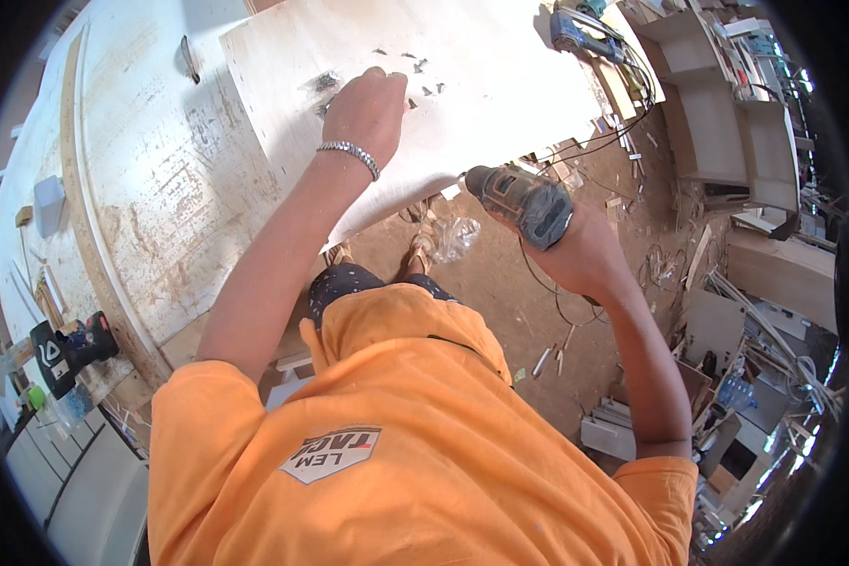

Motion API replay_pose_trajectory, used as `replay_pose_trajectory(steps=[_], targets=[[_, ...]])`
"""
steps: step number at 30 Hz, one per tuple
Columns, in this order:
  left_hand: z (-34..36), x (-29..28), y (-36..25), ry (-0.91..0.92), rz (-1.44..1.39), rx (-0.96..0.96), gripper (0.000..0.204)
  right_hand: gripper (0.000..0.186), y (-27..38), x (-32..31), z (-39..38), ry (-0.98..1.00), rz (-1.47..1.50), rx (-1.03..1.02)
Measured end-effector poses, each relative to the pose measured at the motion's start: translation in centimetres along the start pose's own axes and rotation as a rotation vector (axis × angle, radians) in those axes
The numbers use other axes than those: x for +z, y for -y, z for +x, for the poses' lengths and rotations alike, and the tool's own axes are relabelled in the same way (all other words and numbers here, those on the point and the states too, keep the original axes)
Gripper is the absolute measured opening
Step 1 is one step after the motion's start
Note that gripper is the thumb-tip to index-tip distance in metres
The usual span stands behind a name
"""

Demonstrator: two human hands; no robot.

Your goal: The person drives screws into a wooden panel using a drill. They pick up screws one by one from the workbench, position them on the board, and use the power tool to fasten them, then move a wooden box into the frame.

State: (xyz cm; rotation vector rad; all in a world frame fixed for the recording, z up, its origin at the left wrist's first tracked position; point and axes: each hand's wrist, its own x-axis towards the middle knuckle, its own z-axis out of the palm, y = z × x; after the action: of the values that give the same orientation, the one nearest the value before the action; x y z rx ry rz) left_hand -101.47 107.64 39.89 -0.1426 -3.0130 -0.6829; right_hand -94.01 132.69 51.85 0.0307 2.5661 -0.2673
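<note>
Head view. We see the plywood panel (509, 90) across the upper middle of the frame, resting on a larger, worn white worktable (174, 179). The left hand (366, 111), wearing a metal bracelet (351, 151) at its wrist, lies over the panel with fingers curled narrowly; we cannot tell whether it pinches anything. Just beyond and beside its knuckles lie small dark pieces of hardware (420, 66), possibly screws, too small for us to identify.

The right hand (580, 250) wraps around a cordless drill (519, 198) at the center-right of the frame. We note the key relation: the drill's long axis slants from lower right to upper left, its chuck toward the panel's near edge, while the hardware lies farther up and left, nearer the left hand. The chuck tip appears at that edge; whether it touches, we cannot tell.

The near edge runs obliquely, rising to the right, between the two hands. To the right of the hardware, a broad pale stretch of panel reaches toward a blue power tool (585, 38) at the upper right. Below the edge, we find open room above the brown floor (500, 316), where a clear plastic bag (456, 238) lies.
</note>
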Motion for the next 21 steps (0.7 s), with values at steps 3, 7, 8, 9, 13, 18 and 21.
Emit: replay_pose_trajectory(steps=[3, 7, 8, 9, 13, 18, 21], targets=[[0.4, 0.5, 0.3, 0.002, 0.103, 0.075, 0.014, 0.049, -1.6, 2.2, -0.7, -0.019, 0.154, -0.007], [-1.7, -2.5, -1.2, 0.081, -0.109, 0.063, 0.014, 0.050, -5.4, 7.1, -3.1, -0.203, 0.534, -0.194], [-3.2, -3.0, -1.6, 0.142, -0.360, -0.044, 0.014, 0.050, -5.7, 7.8, -3.9, -0.237, 0.617, -0.268], [-4.9, -3.3, -2.2, 0.210, -0.612, -0.145, 0.014, 0.050, -6.3, 9.0, -5.0, -0.205, 0.702, -0.261], [-12.2, -1.8, -3.9, 0.488, -1.524, -0.454, 0.029, 0.052, -7.4, 10.4, -8.2, -0.298, 0.612, -0.536], [-16.2, -1.2, -4.6, 0.499, -1.997, -0.699, 0.022, 0.036, -5.6, 10.0, -9.9, -0.156, 0.638, -0.452], [-17.1, -1.1, -5.3, 0.451, -1.969, -0.696, 0.023, 0.026, -5.0, 10.4, -10.7, -0.154, 0.661, -0.407]])
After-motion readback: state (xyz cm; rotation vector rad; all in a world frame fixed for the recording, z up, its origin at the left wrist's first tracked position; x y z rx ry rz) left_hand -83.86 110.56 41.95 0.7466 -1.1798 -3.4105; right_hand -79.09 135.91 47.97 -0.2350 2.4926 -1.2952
